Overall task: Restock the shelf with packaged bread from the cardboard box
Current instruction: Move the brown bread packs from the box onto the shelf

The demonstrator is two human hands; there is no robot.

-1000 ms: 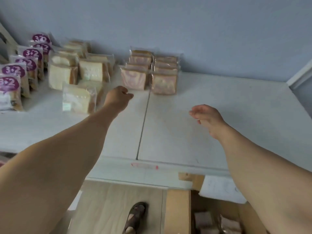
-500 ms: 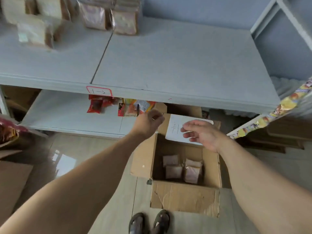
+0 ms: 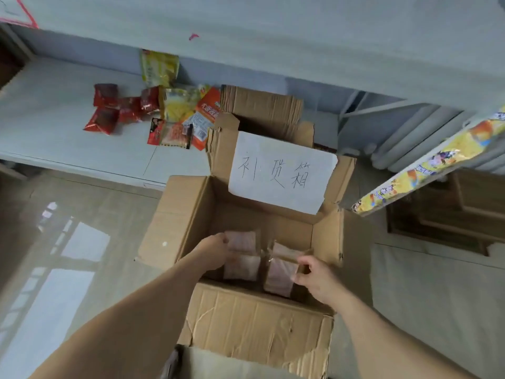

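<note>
Packaged bread lay at the bottom of an open cardboard box (image 3: pixel 254 332) standing on the floor (image 3: pixel 68 242), seen from the head camera looking straight down. Both bare arms reached into the box. The left hand (image 3: pixel 214 248) was closed around the left edge of a bread packet (image 3: pixel 243 240) against the box's left inner wall, fingers curled over its near side, with a second packet (image 3: pixel 241 268) lying just below it. The right hand (image 3: pixel 314 276) pinched the right edge of another clear-wrapped packet (image 3: pixel 280 273) between thumb and fingertips; a further packet (image 3: pixel 285 250) showed just behind that one. The wrappers were blurred, so any print on them could not be read.

The box's flaps stood open. The far flap carried a white paper sheet (image 3: pixel 281 173) with handwritten characters. Behind it lay a stack of flattened cardboard (image 3: pixel 262 101).

To the upper left, a low pale shelf (image 3: pixel 54 143) held loose snack packets: several red ones (image 3: pixel 105 116), a yellow bag (image 3: pixel 159 68), and an orange packet (image 3: pixel 207 116), all well apart from the box. The front edge of a higher shelf board (image 3: pixel 300 45) ran across the top of the view. At the right, a long yellow printed strip (image 3: pixel 426 165) slanted across, beside pale rolled material (image 3: pixel 410 138) under the shelving.
</note>
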